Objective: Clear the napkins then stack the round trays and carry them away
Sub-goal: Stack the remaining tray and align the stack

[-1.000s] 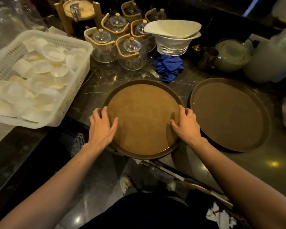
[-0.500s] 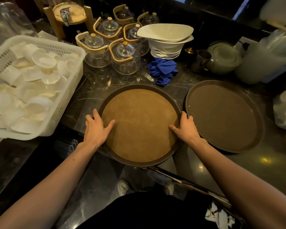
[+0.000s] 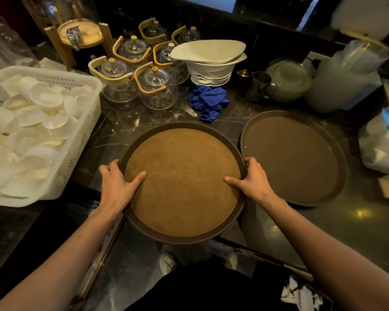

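Observation:
A round tray with a tan inner face and dark rim lies in front of me, its near part hanging over the counter's edge. My left hand grips its left rim, thumb on the tan face. On the opposite rim my right hand holds the same way. A second round tray, dark brown, lies flat on the counter just to the right, its left rim almost touching the first. Crumpled white napkins show low down at the bottom right, below the counter.
A white plastic basket of small white dishes stands at the left. Behind the trays are several glass teapots, stacked white bowls, a blue cloth, a metal jug and plastic bags at the right.
Both hands have shifted from lying on the tan tray to gripping its rims, fingers curled under the edges. The tray has come nearer to me, further over the counter edge.

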`<action>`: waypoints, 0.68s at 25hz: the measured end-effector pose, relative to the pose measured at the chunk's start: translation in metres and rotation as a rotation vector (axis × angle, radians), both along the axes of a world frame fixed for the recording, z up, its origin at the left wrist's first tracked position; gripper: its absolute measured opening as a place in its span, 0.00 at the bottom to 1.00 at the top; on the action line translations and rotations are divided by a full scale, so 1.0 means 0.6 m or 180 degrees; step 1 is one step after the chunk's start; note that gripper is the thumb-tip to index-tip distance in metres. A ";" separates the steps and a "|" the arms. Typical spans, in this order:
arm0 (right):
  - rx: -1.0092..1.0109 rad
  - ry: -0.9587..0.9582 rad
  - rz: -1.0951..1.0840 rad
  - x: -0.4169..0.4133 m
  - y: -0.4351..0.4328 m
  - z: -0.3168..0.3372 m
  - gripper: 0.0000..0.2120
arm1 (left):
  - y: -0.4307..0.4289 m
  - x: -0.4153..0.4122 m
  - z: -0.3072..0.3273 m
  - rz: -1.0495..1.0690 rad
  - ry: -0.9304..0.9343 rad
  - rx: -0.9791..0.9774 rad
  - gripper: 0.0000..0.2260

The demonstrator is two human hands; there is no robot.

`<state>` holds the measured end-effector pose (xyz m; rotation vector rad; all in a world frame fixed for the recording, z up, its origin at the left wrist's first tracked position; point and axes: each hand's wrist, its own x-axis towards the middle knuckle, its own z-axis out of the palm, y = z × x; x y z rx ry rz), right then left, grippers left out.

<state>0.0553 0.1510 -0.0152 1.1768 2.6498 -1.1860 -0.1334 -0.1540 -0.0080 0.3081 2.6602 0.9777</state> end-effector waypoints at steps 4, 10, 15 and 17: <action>0.0009 0.0246 -0.0131 0.027 0.043 0.019 0.43 | 0.053 0.004 0.030 -0.0181 0.0176 0.0096 0.43; 0.0130 0.0402 -0.0563 0.110 0.149 0.031 0.42 | 0.189 0.045 0.059 -0.0482 0.0229 0.0154 0.43; 0.0296 0.0336 -0.0989 0.193 0.247 0.026 0.41 | 0.312 0.107 0.066 -0.0759 0.0238 0.0107 0.40; 0.0306 0.0300 -0.1104 0.224 0.283 0.023 0.41 | 0.357 0.129 0.069 -0.0868 0.0197 0.0096 0.39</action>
